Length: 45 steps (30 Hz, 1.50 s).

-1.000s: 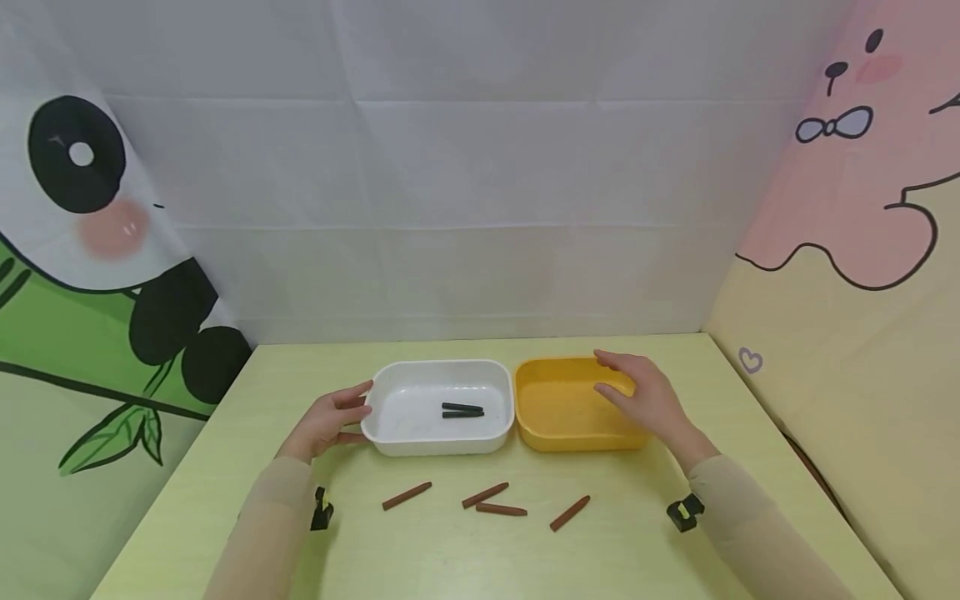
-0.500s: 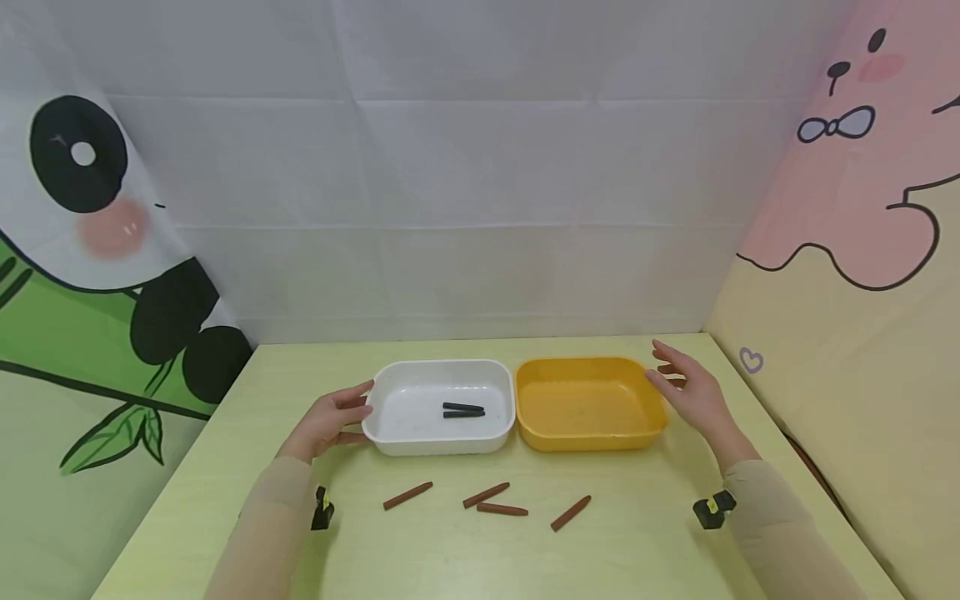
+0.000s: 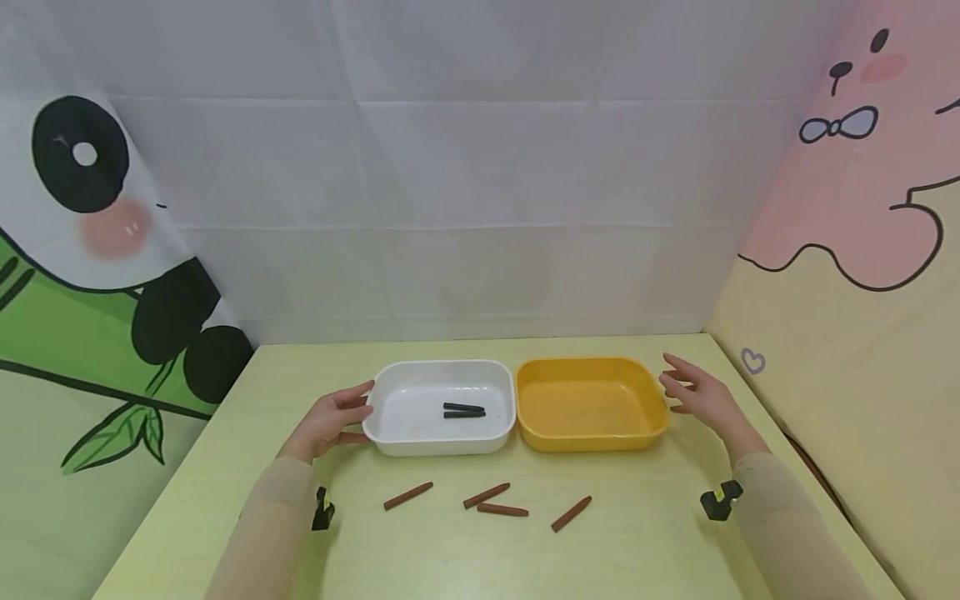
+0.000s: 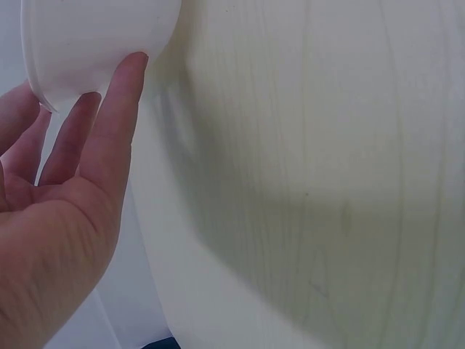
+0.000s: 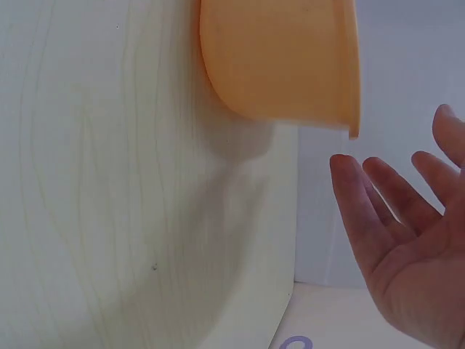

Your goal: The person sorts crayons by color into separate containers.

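Note:
My left hand (image 3: 330,423) is at the left end of a white plastic tray (image 3: 397,435), its nearly straight fingers touching the end wall and rim. In the left wrist view one fingertip (image 4: 138,65) lies against the tray's outer wall. Two black crayons (image 3: 463,411) lie side by side inside. Against the white tray's right end stands a yellow plastic tray (image 3: 585,443) with nothing in it. My right hand (image 3: 703,396) is just off that tray's right end, fingers spread and holding nothing; a gap separates them from the rim in the right wrist view.
Several brown crayons lie on the light wooden table (image 3: 450,567) in front of the trays: one brown crayon (image 3: 408,496) at left, a close pair in the middle, another (image 3: 572,514) at right. A white cloth wall (image 3: 480,250) rises behind, with printed side walls.
My right hand has moved right, from over the yellow tray to beyond its right end, then slightly farther. The left hand, both trays and the crayons have stayed put.

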Available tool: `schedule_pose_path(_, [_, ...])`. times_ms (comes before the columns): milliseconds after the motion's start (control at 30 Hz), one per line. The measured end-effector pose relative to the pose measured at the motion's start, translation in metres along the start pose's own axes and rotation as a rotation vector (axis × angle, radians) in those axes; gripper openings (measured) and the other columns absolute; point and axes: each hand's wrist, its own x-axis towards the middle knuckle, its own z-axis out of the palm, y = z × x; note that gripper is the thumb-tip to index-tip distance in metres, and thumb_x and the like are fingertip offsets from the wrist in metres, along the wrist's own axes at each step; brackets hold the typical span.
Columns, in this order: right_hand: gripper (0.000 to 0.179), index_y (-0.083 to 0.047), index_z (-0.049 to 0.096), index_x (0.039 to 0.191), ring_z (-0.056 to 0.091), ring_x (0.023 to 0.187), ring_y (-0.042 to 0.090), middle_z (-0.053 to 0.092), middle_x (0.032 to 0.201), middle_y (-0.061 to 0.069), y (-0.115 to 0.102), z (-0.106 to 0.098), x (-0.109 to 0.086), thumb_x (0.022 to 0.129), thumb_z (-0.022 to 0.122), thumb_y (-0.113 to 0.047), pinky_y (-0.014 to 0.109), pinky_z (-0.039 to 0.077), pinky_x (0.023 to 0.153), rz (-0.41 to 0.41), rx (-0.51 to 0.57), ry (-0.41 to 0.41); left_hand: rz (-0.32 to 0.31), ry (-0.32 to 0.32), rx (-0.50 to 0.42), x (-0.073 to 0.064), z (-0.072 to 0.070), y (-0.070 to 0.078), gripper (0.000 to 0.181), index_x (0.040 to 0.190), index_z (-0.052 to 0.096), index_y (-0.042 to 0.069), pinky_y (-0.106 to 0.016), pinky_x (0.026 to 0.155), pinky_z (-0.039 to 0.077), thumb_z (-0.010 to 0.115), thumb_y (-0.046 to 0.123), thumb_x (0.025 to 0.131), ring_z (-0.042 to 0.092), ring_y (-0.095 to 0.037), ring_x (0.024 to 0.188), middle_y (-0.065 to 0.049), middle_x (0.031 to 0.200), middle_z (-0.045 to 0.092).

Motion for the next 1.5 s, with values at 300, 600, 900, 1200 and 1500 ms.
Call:
schedule_pose_path(300, [0.061,-0.004,0.025,0.156,0.059,0.111,0.044,0.044,0.139,0.036,0.017,0.001,0.006,0.105,0.051,-0.024,0.046,0.057,0.083,0.044,0.057,-0.122,-0.015,0.007,0.003,-0.001,0.001,0.002,0.059,0.155,0.032,0.01,-0.046,0.084,0.057,0.055,0.005,0.101,0.049,-0.045,0.126,-0.03,0.152,0.032])
schedule_pose_path(600, [0.057,0.001,0.029,0.153,0.057,0.114,0.047,0.041,0.14,0.039,0.022,0.007,0.007,0.105,0.051,-0.02,0.049,0.056,0.084,0.027,0.114,-0.149,-0.015,0.015,0.041,-0.002,0.002,0.001,0.059,0.155,0.032,0.011,-0.046,0.085,0.057,0.056,0.008,0.101,0.05,-0.043,0.124,-0.03,0.152,0.033])
schedule_pose_path(900, [0.051,0.004,0.036,0.15,0.056,0.115,0.046,0.039,0.143,0.037,0.022,0.009,0.007,0.105,0.051,-0.015,0.042,0.058,0.081,0.013,0.076,-0.152,0.062,0.025,0.158,-0.011,0.01,0.007,0.057,0.154,0.031,0.004,-0.049,0.092,0.053,0.054,0.013,0.103,0.047,-0.047,0.128,-0.032,0.149,0.035])
schedule_pose_path(1200, [0.049,0.005,0.04,0.147,0.058,0.114,0.043,0.04,0.144,0.035,0.026,0.009,0.008,0.105,0.051,-0.017,0.037,0.059,0.08,0.017,0.044,-0.141,0.189,0.072,0.484,-0.035,0.023,0.011,0.058,0.147,0.039,-0.008,-0.047,0.094,0.052,0.061,0.019,0.1,0.056,-0.044,0.118,-0.033,0.14,0.046])
schedule_pose_path(1500, [0.048,0.006,0.039,0.147,0.056,0.116,0.045,0.037,0.146,0.035,0.024,0.01,0.006,0.105,0.051,-0.014,0.037,0.058,0.082,0.017,0.081,-0.14,0.273,0.124,0.531,-0.055,0.027,0.0,0.055,0.145,0.04,-0.009,-0.05,0.097,0.049,0.061,0.013,0.099,0.061,-0.04,0.114,-0.03,0.134,0.054])
